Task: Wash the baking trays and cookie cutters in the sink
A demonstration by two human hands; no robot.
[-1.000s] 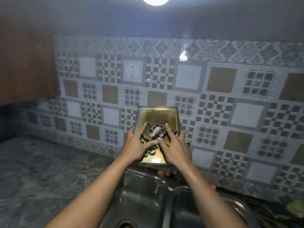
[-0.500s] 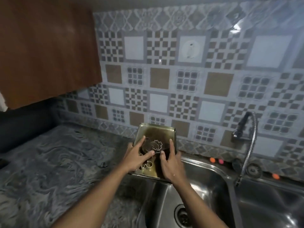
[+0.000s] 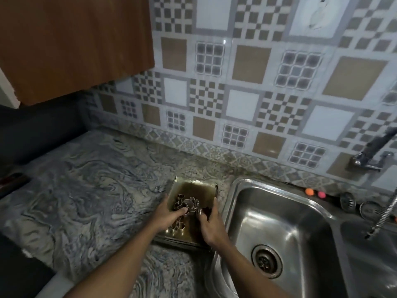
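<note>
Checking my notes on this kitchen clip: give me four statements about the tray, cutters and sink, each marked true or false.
1. The baking tray sits on the countertop left of the sink. True.
2. The cookie cutters lie in the sink basin. False: they lie on the tray.
3. Both the left hand and the right hand are at the tray. True.
4. Water fills the sink. False: its drain is exposed.

dim overall | my view's corners bend, blur | glare on sink (image 3: 277,214) steel | tile sheen above
</note>
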